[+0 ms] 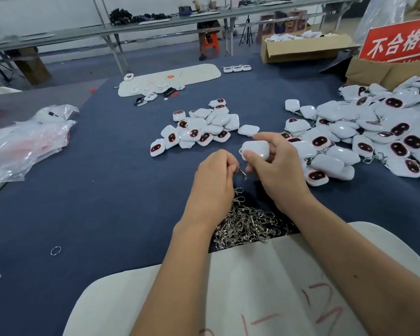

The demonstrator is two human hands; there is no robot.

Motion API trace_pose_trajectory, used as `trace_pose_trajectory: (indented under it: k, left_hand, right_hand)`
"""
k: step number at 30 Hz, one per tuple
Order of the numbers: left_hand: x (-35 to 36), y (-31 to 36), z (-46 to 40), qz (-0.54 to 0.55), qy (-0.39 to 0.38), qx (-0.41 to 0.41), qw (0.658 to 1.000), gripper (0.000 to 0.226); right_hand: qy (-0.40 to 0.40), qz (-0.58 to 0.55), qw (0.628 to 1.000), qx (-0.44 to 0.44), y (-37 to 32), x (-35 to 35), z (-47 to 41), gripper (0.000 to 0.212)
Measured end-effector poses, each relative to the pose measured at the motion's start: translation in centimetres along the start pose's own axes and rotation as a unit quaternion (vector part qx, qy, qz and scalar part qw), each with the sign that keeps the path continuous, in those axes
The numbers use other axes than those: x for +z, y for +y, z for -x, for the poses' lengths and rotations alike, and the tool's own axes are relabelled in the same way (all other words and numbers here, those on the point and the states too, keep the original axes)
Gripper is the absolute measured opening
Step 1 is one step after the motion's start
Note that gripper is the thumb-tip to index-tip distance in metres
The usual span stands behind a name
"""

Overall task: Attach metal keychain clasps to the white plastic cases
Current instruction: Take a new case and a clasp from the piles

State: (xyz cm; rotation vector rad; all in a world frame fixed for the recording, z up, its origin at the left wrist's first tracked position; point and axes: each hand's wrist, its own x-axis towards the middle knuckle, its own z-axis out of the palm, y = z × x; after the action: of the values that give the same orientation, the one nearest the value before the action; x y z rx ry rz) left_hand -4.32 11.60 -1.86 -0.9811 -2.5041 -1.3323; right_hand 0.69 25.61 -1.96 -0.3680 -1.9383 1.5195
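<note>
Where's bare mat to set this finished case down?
Bare blue mat lies left of the left hand, between the plastic bags and the small case pile. Crowded: big pile right, clasp heap between your wrists.

1. Hands: 2, lower centre of frame: left hand (214,177), right hand (275,163).
2. White case in hand: 1 (256,149).
3. Cases, centre pile (199,128): roughly 25.
4. Cases, right pile (374,134): too many to count.
5. Clasp pile (247,224): 1, pieces uncountable.
6. Cardboard boxes: 2, upper right (301,48), (383,71).
7. Loose split ring: 1, lower left (55,250).
</note>
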Motion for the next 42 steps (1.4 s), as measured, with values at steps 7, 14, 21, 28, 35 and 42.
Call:
trace_pose_trajectory:
  k: [7,14,21,28,35,42]
  left_hand:
    - [0.0,0.1,0.1,-0.017,-0.030,0.003,0.999,0.027]
    - [-0.1,0.6,0.2,-0.024,-0.041,-0.002,0.999,0.022]
    - [-0.1,1.1,0.5,-0.035,-0.033,-0.025,0.999,0.022]
    - [-0.1,1.4,0.4,-0.044,-0.027,-0.046,0.998,0.021]
    - [0.2,1.2,0.4,-0.047,-0.016,-0.036,0.998,0.019]
    - [0.2,0.8,0.0,0.059,0.043,0.020,0.997,0.010]
  right_hand:
    - [0.027,0.057,0.998,-0.019,-0.3,0.2,0.0,0.006]
    - [-0.018,0.111,0.994,-0.017,-0.4,0.2,-0.2,0.016]
    - [-0.022,0.120,0.992,-0.029,-0.5,0.2,0.0,0.013]
    - [-0.022,0.135,0.989,-0.048,-0.6,0.4,0.1,0.010]
    - [-0.026,0.104,0.994,-0.023,-0.3,0.2,-0.1,0.010]
    - [-0.043,-0.119,0.989,0.080,-0.4,0.2,-0.2,0.017]
